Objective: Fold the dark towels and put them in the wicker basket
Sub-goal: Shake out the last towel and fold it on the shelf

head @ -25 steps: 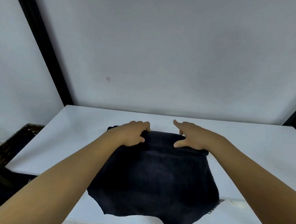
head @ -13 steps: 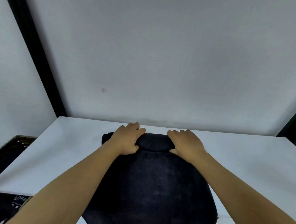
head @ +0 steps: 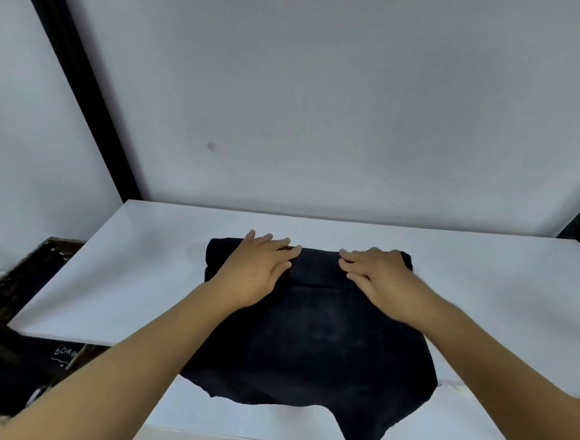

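A dark navy towel (head: 314, 345) lies on the white table (head: 133, 277), its far edge rolled or folded into a thick band and its near end hanging over the table's front edge. My left hand (head: 257, 269) rests flat on the left part of that band, fingers straight and spread. My right hand (head: 377, 277) presses on the right part with fingers extended. The dark wicker basket (head: 27, 270) stands low at the left, beside the table, partly cut off by the table edge.
A white wall rises behind the table with a black post (head: 85, 85) running diagonally at the left. Dark objects with white writing (head: 65, 352) lie on the floor left of the table. A dark frame edge shows at the far right.
Both hands went from pinching the towel's far edge to lying flat on it with fingers spread. The far edge now forms a wider band. The view shifted slightly.
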`<state>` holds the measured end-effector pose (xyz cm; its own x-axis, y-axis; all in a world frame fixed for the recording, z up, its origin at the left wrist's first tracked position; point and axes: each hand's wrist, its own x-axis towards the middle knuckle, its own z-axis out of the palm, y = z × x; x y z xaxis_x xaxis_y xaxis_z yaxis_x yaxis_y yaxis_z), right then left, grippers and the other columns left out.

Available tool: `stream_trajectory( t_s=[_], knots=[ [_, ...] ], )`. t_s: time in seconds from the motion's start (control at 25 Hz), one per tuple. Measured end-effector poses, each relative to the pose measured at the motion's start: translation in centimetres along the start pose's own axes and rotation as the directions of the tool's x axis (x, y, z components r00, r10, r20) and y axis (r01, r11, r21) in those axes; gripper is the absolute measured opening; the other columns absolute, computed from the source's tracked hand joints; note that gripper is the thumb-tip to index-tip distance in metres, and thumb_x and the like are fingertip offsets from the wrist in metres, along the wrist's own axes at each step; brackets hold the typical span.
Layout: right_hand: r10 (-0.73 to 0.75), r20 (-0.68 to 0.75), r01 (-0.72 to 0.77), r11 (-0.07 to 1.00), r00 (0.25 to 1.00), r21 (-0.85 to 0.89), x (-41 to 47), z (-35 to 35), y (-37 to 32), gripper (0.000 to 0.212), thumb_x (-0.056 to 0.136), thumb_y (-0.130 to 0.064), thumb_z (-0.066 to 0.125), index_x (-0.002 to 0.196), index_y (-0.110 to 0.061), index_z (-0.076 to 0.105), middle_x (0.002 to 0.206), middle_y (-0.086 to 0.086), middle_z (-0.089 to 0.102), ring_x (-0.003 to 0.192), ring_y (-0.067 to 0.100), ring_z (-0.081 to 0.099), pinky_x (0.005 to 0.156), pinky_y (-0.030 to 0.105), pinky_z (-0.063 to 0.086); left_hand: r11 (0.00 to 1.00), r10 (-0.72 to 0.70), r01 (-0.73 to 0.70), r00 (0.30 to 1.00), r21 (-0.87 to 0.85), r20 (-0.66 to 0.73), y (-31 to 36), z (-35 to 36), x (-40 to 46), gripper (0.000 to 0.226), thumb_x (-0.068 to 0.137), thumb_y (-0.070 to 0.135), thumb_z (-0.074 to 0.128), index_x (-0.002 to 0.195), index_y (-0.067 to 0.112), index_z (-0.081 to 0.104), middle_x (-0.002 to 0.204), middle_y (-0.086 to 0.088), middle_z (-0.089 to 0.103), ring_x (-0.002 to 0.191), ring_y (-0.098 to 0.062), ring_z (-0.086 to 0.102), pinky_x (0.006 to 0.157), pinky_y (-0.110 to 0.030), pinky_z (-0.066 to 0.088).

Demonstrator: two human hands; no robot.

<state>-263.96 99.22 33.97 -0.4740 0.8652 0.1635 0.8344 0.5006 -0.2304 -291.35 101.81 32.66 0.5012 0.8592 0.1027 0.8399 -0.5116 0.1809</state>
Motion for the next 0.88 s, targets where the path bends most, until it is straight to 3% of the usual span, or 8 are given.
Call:
stream_trajectory(
  t_s=[0.08, 0.24, 0.32, 0.48, 0.6, 0.72, 0.8, 0.88],
  knots=[
    [0.104, 0.128, -0.118, 0.988, 0.986, 0.104, 1.5, -2.6, 0.1, 0.021, 0.098, -0.034, 0.061, 0.116, -0.022, 0.063, 0.119, -0.007, 0.06, 0.111, 0.02, 0.056, 0.097, 0.04, 0.046, 0.996, -0.029, 0.035, 0.997, -0.088, 0.067, 0.5, -1.8, 0.7, 0.041, 0.106, 0.035, 0.045, 0.146, 0.031, 0.049, 0.145, 0.006, 0.052, 0.133, -0.021, 0.044, 0.115, -0.037, 0.032],
    [0.28, 0.592, -0.299, 0.952, 0.756, -0.069, 5.2, -5.1, 0.3, 0.087, 0.087, -0.056, 0.068, 0.157, -0.033, 0.022, 0.154, -0.013, 0.033, 0.144, 0.023, 0.032, 0.115, 0.041, 0.03, 0.974, -0.172, 0.218, 0.881, -0.055, 0.44, 0.1, -5.9, 3.4, 0.062, 0.087, 0.054, 0.069, 0.141, 0.029, 0.053, 0.136, 0.009, 0.058, 0.122, -0.017, 0.055, 0.1, -0.037, 0.045],
    [0.28, 0.677, -0.33, 0.942, 0.681, -0.058, 6.0, -5.0, 0.2, 0.075, 0.081, -0.057, 0.074, 0.145, -0.031, 0.045, 0.146, -0.011, 0.049, 0.128, 0.022, 0.052, 0.106, 0.042, 0.044, 0.968, -0.225, 0.246, 0.795, 0.04, 0.563, 0.3, -6.7, 4.6, 0.061, 0.081, 0.061, 0.072, 0.129, 0.025, 0.06, 0.122, 0.01, 0.062, 0.107, -0.017, 0.061, 0.086, -0.036, 0.048],
    [0.225, 0.571, -0.235, 0.97, 0.789, -0.058, 6.8, -3.7, 0.7, 0.047, 0.075, -0.054, 0.078, 0.097, -0.027, 0.047, 0.1, -0.009, 0.057, 0.089, 0.016, 0.058, 0.071, 0.035, 0.047, 0.967, -0.214, 0.255, 0.763, 0.021, 0.61, 0.0, -6.2, 6.1, 0.054, 0.077, 0.061, 0.075, 0.111, 0.026, 0.053, 0.11, 0.012, 0.054, 0.098, -0.016, 0.056, 0.075, -0.033, 0.042],
    [0.175, 0.355, -0.157, 0.984, 0.918, -0.077, 6.9, -3.3, 1.6, 0.05, 0.077, -0.052, 0.077, 0.094, -0.023, 0.04, 0.097, -0.006, 0.051, 0.082, 0.017, 0.05, 0.066, 0.033, 0.04, 0.977, -0.173, 0.211, 0.868, -0.031, 0.466, -1.1, -5.2, 6.7, 0.045, 0.083, 0.054, 0.072, 0.105, 0.025, 0.046, 0.105, 0.009, 0.055, 0.093, -0.017, 0.054, 0.076, -0.036, 0.045],
    [-0.011, 0.041, 0.026, 0.917, 0.999, -0.397, 6.8, -1.3, 2.4, 0.051, 0.076, -0.046, 0.08, 0.101, -0.017, 0.047, 0.097, -0.001, 0.052, 0.082, 0.02, 0.045, 0.07, 0.033, 0.035, 0.973, -0.079, 0.051, 0.99, 0.223, 0.117, -0.8, -3.0, 6.6, 0.052, 0.089, 0.048, 0.068, 0.122, 0.018, 0.042, 0.12, -0.002, 0.05, 0.109, -0.024, 0.049, 0.083, -0.042, 0.045],
    [-0.134, -0.059, 0.087, 0.86, 0.989, -0.503, 6.2, 0.5, 2.5, 0.051, 0.068, -0.041, 0.086, 0.097, -0.014, 0.055, 0.093, 0.002, 0.056, 0.08, 0.022, 0.047, 0.07, 0.034, 0.039, 0.914, 0.027, 0.034, 0.989, 0.405, -0.145, -0.5, -0.2, 5.6, 0.057, 0.08, 0.041, 0.078, 0.12, 0.015, 0.045, 0.118, -0.006, 0.053, 0.106, -0.028, 0.05, 0.08, -0.044, 0.043],
    [-0.109, -0.076, 0.074, 0.926, 0.991, -0.371, 5.3, 0.1, 2.4, 0.047, 0.076, -0.058, 0.076, 0.087, -0.018, 0.053, 0.087, -0.005, 0.054, 0.077, 0.017, 0.044, 0.072, 0.035, 0.043, 0.901, 0.127, 0.014, 0.948, 0.434, -0.293, -0.5, 1.5, 3.9, 0.061, 0.063, 0.034, 0.087, 0.107, 0.015, 0.049, 0.103, -0.006, 0.057, 0.091, -0.029, 0.053, 0.073, -0.043, 0.043]
  ],
)
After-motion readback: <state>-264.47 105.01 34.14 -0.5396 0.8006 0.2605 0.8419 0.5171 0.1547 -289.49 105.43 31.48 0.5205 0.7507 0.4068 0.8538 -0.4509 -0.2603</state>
